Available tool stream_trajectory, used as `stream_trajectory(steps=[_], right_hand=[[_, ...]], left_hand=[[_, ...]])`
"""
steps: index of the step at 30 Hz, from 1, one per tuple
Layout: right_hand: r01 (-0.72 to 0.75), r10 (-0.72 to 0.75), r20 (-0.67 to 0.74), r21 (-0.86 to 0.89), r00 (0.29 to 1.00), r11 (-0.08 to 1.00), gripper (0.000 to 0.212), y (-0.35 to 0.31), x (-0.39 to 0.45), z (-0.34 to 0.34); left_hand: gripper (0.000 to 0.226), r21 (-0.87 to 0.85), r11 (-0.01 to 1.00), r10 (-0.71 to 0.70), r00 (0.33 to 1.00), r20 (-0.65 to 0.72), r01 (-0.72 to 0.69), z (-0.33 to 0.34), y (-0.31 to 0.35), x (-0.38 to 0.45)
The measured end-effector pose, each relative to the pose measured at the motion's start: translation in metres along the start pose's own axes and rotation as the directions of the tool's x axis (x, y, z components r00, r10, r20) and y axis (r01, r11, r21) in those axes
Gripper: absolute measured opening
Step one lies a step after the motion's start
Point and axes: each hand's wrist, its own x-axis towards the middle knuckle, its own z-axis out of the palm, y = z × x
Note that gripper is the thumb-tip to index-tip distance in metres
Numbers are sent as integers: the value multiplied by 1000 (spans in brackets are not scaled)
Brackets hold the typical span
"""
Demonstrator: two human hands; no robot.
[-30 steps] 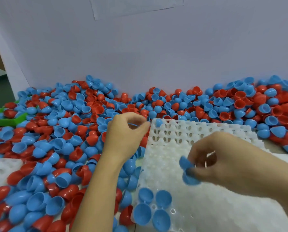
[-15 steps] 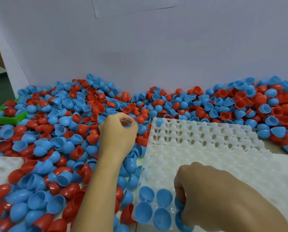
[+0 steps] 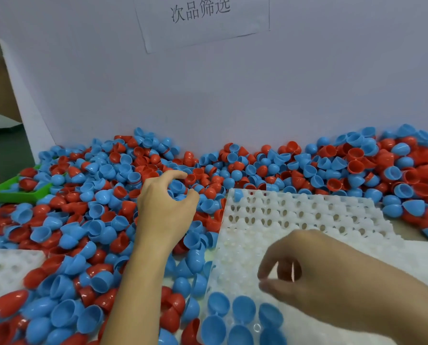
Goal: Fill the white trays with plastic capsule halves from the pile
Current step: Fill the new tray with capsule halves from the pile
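Observation:
A big pile of blue and red capsule halves [image 3: 103, 215] covers the table from left to back right. The white tray [image 3: 307, 212] lies at centre right, with several blue halves [image 3: 244, 307] seated cup-up in its near-left pockets. My left hand [image 3: 165, 210] rests on the pile just left of the tray's far corner, its thumb and fingers curled round a blue capsule half [image 3: 176, 188]. Above the tray's near part hovers my right hand [image 3: 297, 270], fingers loosely bent, thumb and fingertips apart, holding nothing.
A second white tray [image 3: 3, 270] shows at the left edge, partly under the pile. A green bin [image 3: 16, 192] sits at far left. A white board with a paper label [image 3: 203, 18] walls off the back.
My right hand carried blue halves down to the tray's near rows, left them there and rose empty. My left hand shifted slightly left over the pile, fingers still curled.

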Motion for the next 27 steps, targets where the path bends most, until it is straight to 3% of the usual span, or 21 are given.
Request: stream_trajectory(steps=[2,5,10,15,20,24,27], right_hand=[[19,-16,-117,23,993,1000,6,13,11,1],[16,3,-212,87,977,996,11,21,20,9],[35,6,-247,163,969,986,10,25,24,10],[42,-4,-214,177,977,983,11,26,25,12],[28,5,-178,185,984,982,11,24,26,11],[16,15,-167,188,986,982,14,23,26,10],[11,20,-155,195,988,981,15,21,24,9]], left_hand=[[45,207,978,-43,994,98,22,-3,2,6],[69,530,840,-260,943,208,115,1,2,28],[84,757,653,-410,851,328,23,28,-22,62],[92,789,614,-471,814,339,28,35,-30,93],[81,762,644,-365,904,224,72,45,-41,93],[80,709,701,-345,907,241,78,48,-51,96],[64,683,728,-264,943,200,59,47,-52,95]])
